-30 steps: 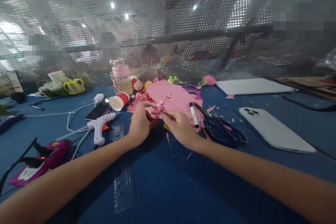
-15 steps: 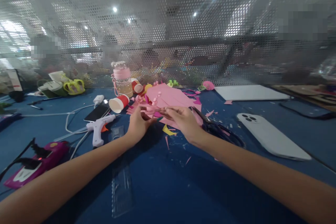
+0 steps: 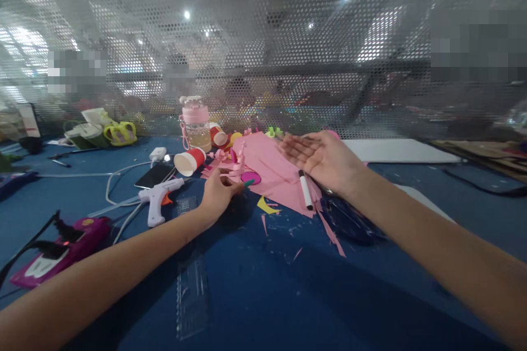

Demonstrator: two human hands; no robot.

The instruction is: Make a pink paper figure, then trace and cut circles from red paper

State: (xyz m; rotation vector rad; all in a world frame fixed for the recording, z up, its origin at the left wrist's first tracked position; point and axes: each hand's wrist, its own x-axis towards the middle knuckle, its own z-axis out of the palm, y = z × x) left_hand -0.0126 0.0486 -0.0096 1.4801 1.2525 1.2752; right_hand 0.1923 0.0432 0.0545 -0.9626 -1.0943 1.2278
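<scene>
My left hand [image 3: 220, 197] rests on the blue table with its fingers pinched on a small pink paper figure [image 3: 237, 167] that stands upright beside a magenta paper disc [image 3: 250, 178]. My right hand [image 3: 319, 156] is lifted above the pink paper sheet [image 3: 272, 170], palm up, fingers stretched out, and holds nothing. A black-and-white marker [image 3: 305, 189] lies on the pink sheet just below it. Dark scissors [image 3: 346, 219] lie under my right forearm.
A white glue gun [image 3: 158, 200], a clear ruler [image 3: 191, 290] and a purple tool [image 3: 57, 252] lie to the left. A tipped red-and-white paper cup [image 3: 187, 160], a pink bottle [image 3: 195, 123], a phone [image 3: 154, 174] and cables sit behind. A perforated screen closes the back.
My right hand has let go of the paper figure and risen to the right, palm opening upward. My left hand stays on the figure. The marker and magenta disc are uncovered.
</scene>
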